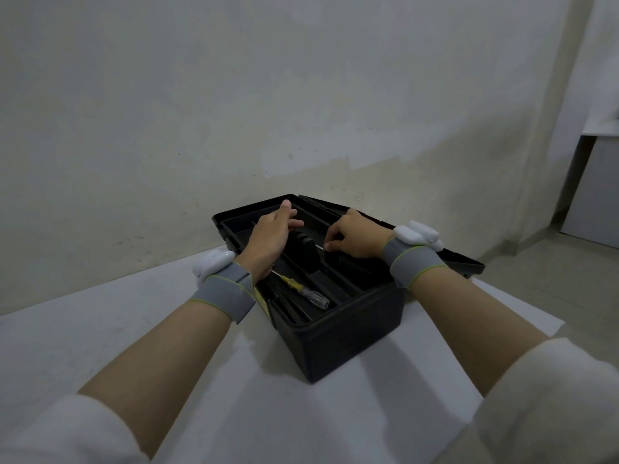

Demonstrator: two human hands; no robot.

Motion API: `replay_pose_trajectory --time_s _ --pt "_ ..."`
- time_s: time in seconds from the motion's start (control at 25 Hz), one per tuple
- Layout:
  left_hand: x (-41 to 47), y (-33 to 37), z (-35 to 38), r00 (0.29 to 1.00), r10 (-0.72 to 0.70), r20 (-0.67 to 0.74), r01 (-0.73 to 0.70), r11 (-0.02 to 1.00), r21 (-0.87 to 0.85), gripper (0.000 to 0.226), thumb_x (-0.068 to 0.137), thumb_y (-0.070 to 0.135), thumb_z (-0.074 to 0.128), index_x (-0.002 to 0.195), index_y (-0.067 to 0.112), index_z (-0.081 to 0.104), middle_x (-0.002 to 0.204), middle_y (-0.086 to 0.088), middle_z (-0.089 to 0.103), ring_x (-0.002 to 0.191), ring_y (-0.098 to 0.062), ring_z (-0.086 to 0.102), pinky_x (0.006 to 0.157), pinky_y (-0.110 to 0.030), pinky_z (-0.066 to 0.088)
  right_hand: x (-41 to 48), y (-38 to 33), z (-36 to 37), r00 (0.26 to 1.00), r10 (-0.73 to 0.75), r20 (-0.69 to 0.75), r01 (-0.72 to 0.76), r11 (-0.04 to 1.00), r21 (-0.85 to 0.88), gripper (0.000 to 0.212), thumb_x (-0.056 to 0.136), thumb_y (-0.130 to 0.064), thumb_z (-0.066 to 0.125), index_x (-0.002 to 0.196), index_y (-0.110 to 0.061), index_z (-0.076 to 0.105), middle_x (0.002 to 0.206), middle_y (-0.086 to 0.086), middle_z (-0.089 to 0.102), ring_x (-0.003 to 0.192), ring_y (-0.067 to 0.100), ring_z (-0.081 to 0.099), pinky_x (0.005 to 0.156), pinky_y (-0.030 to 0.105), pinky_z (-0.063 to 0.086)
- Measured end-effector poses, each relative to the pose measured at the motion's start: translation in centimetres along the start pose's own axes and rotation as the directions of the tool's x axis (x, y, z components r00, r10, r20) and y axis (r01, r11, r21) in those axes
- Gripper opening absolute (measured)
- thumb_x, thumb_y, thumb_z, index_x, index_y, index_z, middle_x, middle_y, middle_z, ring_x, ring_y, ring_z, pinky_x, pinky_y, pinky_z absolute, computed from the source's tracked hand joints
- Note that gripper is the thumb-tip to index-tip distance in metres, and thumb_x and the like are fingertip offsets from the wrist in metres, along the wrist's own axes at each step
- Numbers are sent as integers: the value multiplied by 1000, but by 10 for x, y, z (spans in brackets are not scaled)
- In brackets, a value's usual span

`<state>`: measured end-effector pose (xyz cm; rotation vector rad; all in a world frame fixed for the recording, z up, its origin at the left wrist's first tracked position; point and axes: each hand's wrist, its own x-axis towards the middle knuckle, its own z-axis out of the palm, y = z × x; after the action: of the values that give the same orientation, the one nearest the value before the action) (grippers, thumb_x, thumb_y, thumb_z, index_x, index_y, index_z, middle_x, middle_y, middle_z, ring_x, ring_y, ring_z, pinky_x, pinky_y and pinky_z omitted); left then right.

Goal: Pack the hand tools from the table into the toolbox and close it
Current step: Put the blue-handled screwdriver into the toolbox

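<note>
Both forearms reach forward toward twelve o'clock, bare from pale pushed-up sleeves to grey wrist cuffs. The left hand (269,237) lies palm down, fingers stretched flat and slightly spread, pointing to one o'clock. The right hand (356,236) sits at its three o'clock, fingers curled inward, thumb and forefinger pinched together, knuckles up.

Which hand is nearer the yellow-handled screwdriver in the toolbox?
Left. The left hand has its wrist just above the screwdriver shaft; the right hand is farther back and to the right, over the tray.
</note>
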<state>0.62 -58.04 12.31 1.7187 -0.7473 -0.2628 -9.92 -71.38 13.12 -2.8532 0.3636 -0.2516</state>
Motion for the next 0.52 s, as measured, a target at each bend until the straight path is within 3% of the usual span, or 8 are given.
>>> replay_pose_trajectory --time_s 0.28,0.52 --pt "1 -4 -1 1000 25 -5 -25 1000 -4 48 98 45 28 119 15 59 103 0 66 109 -16 56 106 -39 38 -2 -1 2 999 12 -50 -12 1000 -2 28 91 -29 56 106 -10 69 110 13 66 117 29 38 95 42 41" --pt "-2 1 -8 971 122 -206 -138 989 -62 28 99 30 36 102 15 60 100 -6 66 92 -18 59 90 -36 45 3 -17 -5 947 103 -306 -49 983 179 26 91 -23 55 106 -5 67 110 17 67 108 32 56 90 36 44"
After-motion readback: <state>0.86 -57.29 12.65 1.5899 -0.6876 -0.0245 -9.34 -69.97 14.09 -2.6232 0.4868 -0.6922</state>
